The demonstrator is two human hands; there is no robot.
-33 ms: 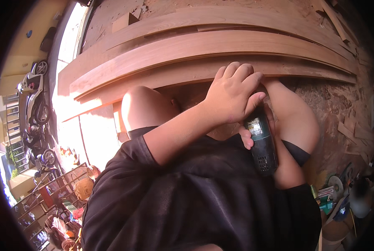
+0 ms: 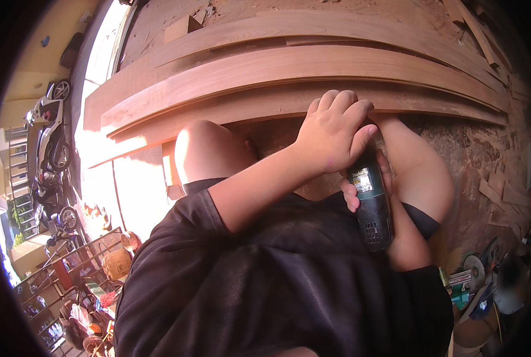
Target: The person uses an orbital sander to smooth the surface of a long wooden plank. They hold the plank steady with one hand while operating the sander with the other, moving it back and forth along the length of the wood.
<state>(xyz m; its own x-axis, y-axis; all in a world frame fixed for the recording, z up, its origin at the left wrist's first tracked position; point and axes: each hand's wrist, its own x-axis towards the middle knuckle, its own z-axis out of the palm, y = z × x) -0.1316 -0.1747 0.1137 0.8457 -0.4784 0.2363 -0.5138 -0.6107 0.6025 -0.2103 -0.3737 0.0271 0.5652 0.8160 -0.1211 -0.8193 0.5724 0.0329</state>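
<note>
A power tool (image 2: 371,208) with a dark green and black cylindrical body and vent slots at its rear lies between my hands, just above my lap. My right hand (image 2: 350,195) wraps the body from below and from the right, its fingertips showing on the left side. Over the tool's front end lies my left hand (image 2: 335,130), its fingers curled down and its thumb along the near side. That front end is hidden beneath the left hand. Just beyond my knuckles runs the near edge of a long pale wooden board (image 2: 301,98).
More long boards (image 2: 289,62) lie side by side across the front, looking bent in this lens. Wood offcuts (image 2: 506,199) are scattered at right. At lower right, tools and round discs (image 2: 473,271) are heaped. Motorbikes (image 2: 50,134) stand at far left, above a wire-mesh rack (image 2: 93,256).
</note>
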